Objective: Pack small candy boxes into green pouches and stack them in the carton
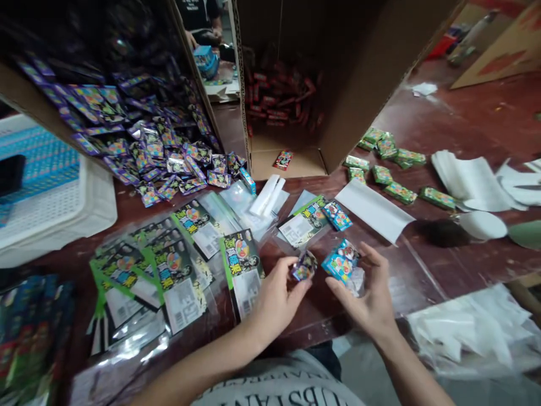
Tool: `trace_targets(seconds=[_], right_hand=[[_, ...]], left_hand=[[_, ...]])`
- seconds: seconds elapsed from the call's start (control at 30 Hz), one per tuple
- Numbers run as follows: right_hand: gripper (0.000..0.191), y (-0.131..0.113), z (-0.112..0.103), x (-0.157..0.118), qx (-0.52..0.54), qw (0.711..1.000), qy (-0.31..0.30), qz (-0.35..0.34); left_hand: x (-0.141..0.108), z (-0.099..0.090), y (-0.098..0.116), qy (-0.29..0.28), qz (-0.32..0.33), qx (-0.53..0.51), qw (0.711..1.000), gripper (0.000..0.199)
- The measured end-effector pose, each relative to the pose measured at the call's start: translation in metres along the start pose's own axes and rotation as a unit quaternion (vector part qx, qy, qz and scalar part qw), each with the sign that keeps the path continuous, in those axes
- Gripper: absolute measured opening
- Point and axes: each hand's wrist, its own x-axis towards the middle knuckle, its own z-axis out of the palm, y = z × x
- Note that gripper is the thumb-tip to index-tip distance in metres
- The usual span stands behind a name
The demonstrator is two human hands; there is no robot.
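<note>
My left hand (pixel 284 293) pinches a small purple candy packet (pixel 303 267) between thumb and fingers, just above the table. To its right, my right hand (pixel 367 285) grips a blue candy box (pixel 340 260) with a crumpled clear wrapper (pixel 357 281) under its fingers. Another blue candy box (pixel 337 215) lies just beyond, beside a printed plastic pouch (pixel 303 223) in green and black. Left of my hands, a similar pouch (pixel 239 255) lies flat near my left wrist. More such pouches (pixel 177 276) overlap in a pile farther left.
A carton (pixel 203 113) of purple packets spills onto the table at the left. Another carton (pixel 363 73) holds red packets. Green packets (pixel 399 193), white paper sheets (pixel 372 207) and a plastic bag (pixel 469 332) lie right. A white basket (pixel 101 192) stands far left; a co-worker (pixel 207 22) is behind.
</note>
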Motion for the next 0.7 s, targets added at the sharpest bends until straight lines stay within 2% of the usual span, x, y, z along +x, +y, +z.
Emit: trace_targets(seconds=[0.03, 0.1, 0.17, 0.2, 0.27, 0.3, 0.37, 0.4, 0.43, 0.47, 0.57, 0.63, 0.7], right_hand=[[0.082, -0.003, 0.004, 0.003, 0.008, 1.0, -0.005, -0.01], [0.08, -0.01, 0.019, 0.007, 0.003, 0.999, -0.036, -0.04], [0.081, -0.017, 0.037, 0.006, -0.033, 0.995, -0.075, -0.064], [0.081, -0.021, 0.046, 0.004, -0.061, 0.991, -0.095, -0.075], [0.077, -0.025, 0.06, -0.004, -0.118, 0.98, -0.122, -0.101], [0.076, -0.026, 0.065, -0.008, -0.141, 0.974, -0.132, -0.117], [0.079, -0.025, 0.07, -0.009, -0.166, 0.964, -0.144, -0.149], [0.084, -0.025, 0.07, -0.004, -0.169, 0.961, -0.147, -0.164], [0.09, -0.025, 0.069, 0.003, -0.17, 0.958, -0.15, -0.177], [0.094, -0.027, 0.068, 0.015, -0.168, 0.955, -0.152, -0.19], [0.087, -0.038, 0.076, 0.067, -0.162, 0.953, -0.136, -0.215], [0.078, -0.051, 0.097, 0.107, -0.173, 0.956, -0.11, -0.212], [0.072, -0.065, 0.13, 0.143, -0.196, 0.957, -0.086, -0.197]], left_hand=[[-0.005, 0.0, 0.001, -0.027, 0.006, 0.056, 0.998, 0.051], [-0.011, -0.015, 0.007, -0.073, 0.002, 0.152, 0.986, 0.056], [-0.009, -0.045, 0.021, -0.096, -0.005, 0.229, 0.969, 0.048], [-0.004, -0.063, 0.03, -0.09, -0.007, 0.266, 0.96, 0.042], [0.018, -0.099, 0.05, -0.032, -0.004, 0.331, 0.943, 0.037], [0.034, -0.116, 0.058, 0.022, -0.001, 0.368, 0.93, 0.035], [0.075, -0.146, 0.069, 0.134, 0.002, 0.441, 0.888, 0.031], [0.098, -0.158, 0.072, 0.156, -0.007, 0.485, 0.86, 0.029], [0.12, -0.169, 0.072, 0.16, -0.011, 0.529, 0.833, 0.028], [0.141, -0.179, 0.071, 0.162, -0.011, 0.549, 0.819, 0.031], [0.187, -0.204, 0.059, 0.129, 0.014, 0.59, 0.797, 0.037], [0.2, -0.218, 0.048, 0.084, 0.045, 0.612, 0.785, 0.033], [0.204, -0.228, 0.036, 0.047, 0.075, 0.631, 0.771, 0.035]])
